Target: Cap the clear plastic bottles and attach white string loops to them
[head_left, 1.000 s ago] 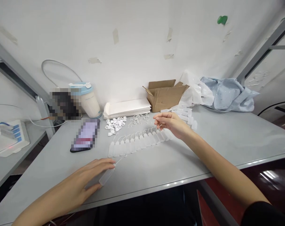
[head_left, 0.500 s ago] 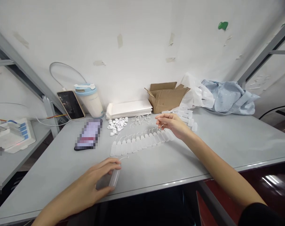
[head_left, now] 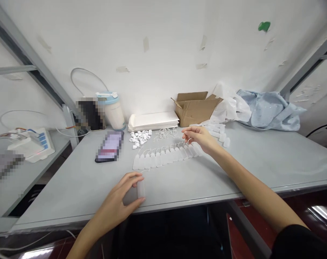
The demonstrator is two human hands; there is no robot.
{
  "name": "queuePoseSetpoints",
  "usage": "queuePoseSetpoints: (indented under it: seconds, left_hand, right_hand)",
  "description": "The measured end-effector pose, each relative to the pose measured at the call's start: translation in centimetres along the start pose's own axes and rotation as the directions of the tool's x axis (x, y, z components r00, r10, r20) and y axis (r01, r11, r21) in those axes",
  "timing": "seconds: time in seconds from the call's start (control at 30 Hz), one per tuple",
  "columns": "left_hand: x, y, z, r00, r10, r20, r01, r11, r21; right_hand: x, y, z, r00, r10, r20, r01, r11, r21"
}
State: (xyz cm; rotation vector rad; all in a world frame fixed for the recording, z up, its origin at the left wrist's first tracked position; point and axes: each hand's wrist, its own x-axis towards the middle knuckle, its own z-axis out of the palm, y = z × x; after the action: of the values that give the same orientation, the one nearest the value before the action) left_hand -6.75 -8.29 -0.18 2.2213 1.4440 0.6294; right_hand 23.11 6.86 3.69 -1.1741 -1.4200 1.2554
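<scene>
Near the front edge of the table, my left hand [head_left: 120, 198] grips a small translucent plastic tube [head_left: 141, 189] between thumb and fingers. A thin white string sticks out of its far end. Behind it lies a row of several similar tubes [head_left: 163, 157], side by side, with strings trailing from their tops. My right hand [head_left: 201, 138] hovers over the right end of that row, its fingers bent and drawn together; whatever they hold, if anything, does not show. White caps [head_left: 139, 137] are heaped behind the row, beside a tangle of white strings [head_left: 166, 133].
More loose tubes [head_left: 222, 133] lie beyond my right hand. At the back stand a stack of white envelopes [head_left: 154, 120], an open cardboard box [head_left: 197, 111], a plastic bag [head_left: 231, 106] and a blue cloth bag [head_left: 271, 109]. A phone [head_left: 110, 146] and a cup [head_left: 115, 113] are on the left.
The view has shifted, so the table sits further right and higher. My left hand still holds the tube, now turned more upright in view. My right hand's fingers have curled in closer together.
</scene>
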Motion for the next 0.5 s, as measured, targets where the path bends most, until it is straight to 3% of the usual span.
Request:
queuePoseSetpoints:
  seconds: [0.5]
  left_hand:
    - [0.15, -0.18, -0.04, 0.999, 0.025, -0.022, -0.024, 1.0, 0.019]
  right_hand:
    - [0.53, 0.26, -0.21, 0.992, -0.117, -0.056, 0.113, 0.991, -0.068]
